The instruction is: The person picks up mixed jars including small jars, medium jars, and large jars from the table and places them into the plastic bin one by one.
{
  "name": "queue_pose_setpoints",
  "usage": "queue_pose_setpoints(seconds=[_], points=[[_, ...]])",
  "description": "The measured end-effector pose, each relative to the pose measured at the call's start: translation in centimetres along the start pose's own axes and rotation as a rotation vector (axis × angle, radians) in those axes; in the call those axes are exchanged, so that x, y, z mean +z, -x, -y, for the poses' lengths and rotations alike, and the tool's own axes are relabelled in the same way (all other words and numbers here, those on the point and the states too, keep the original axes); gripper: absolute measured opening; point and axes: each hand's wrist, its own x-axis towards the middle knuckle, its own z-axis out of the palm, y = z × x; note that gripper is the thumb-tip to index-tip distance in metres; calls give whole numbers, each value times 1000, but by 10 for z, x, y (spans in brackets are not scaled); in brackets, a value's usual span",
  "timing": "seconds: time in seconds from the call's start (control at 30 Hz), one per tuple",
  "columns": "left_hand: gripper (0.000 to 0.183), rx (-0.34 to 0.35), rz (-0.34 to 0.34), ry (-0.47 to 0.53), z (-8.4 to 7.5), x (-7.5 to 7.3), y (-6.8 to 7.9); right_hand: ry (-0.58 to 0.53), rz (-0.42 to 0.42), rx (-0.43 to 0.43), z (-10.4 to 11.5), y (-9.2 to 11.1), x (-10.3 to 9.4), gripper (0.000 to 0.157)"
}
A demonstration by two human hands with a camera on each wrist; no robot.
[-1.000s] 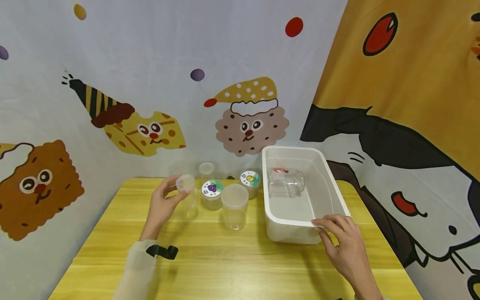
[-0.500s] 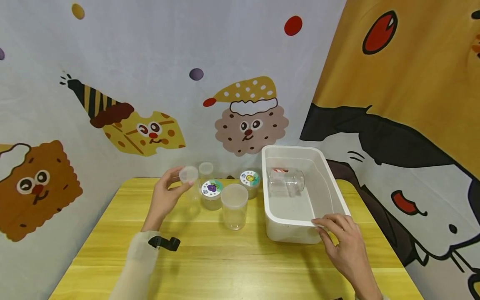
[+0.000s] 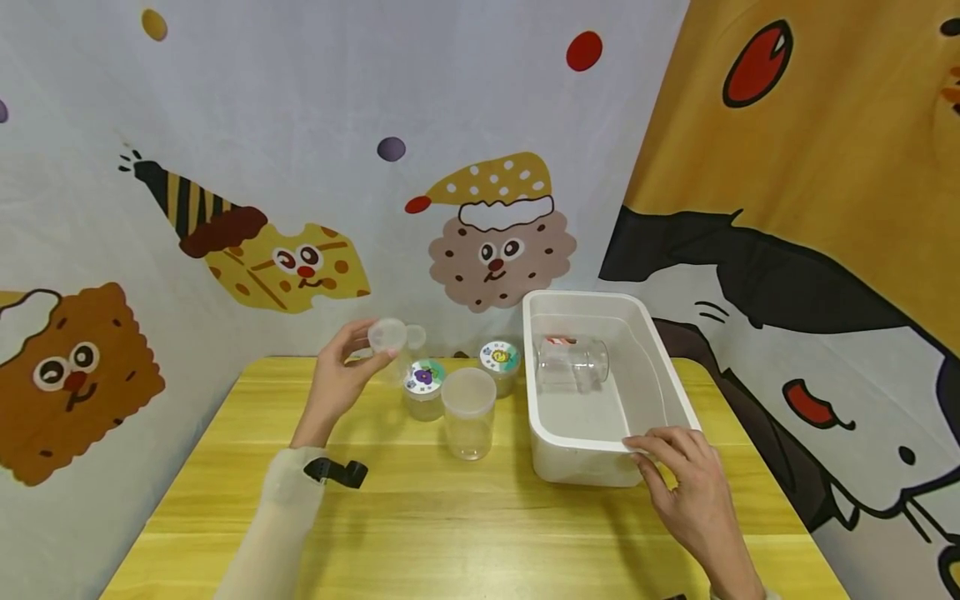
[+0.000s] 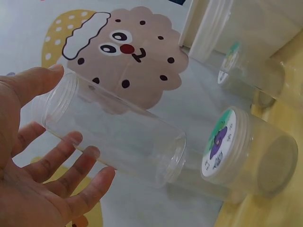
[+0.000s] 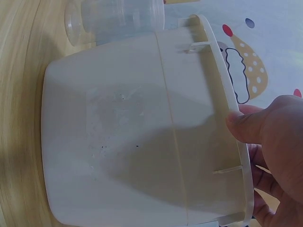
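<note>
My left hand (image 3: 337,383) holds a clear plastic jar with a translucent lid (image 3: 387,335) by its lid end. In the left wrist view the jar (image 4: 125,125) slants, thumb on one side and fingers on the other. Right beside it is a jar with a grape sticker on its lid (image 3: 424,377). A slim jar (image 3: 416,336) behind is partly hidden. My right hand (image 3: 690,487) pinches the near rim of a white plastic bin (image 5: 118,132), thumb outside. Inside the bin lies a clear jar (image 3: 573,364) on its side.
A larger lidded clear jar (image 3: 469,421) stands left of the bin. Behind it is a jar with a yellow-fruit sticker (image 3: 500,358). All stand on a wooden table (image 3: 450,533); a cartoon-printed cloth (image 3: 315,100) hangs directly behind its back edge.
My left hand has raised the jar and carried it away from me and slightly right, now overlapping the slim back jar. The right hand and bin have stayed put.
</note>
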Motion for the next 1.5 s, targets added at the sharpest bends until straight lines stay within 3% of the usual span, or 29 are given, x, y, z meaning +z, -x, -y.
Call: queue_pose_setpoints(seconds=[0.23,1.5], points=[[55,44,12,24,-8,5,-7,-10,2,1,-1,1,0,45],[57,117,96,28,-42,33,-32,-12,-24,-13,1,-1,0,44]])
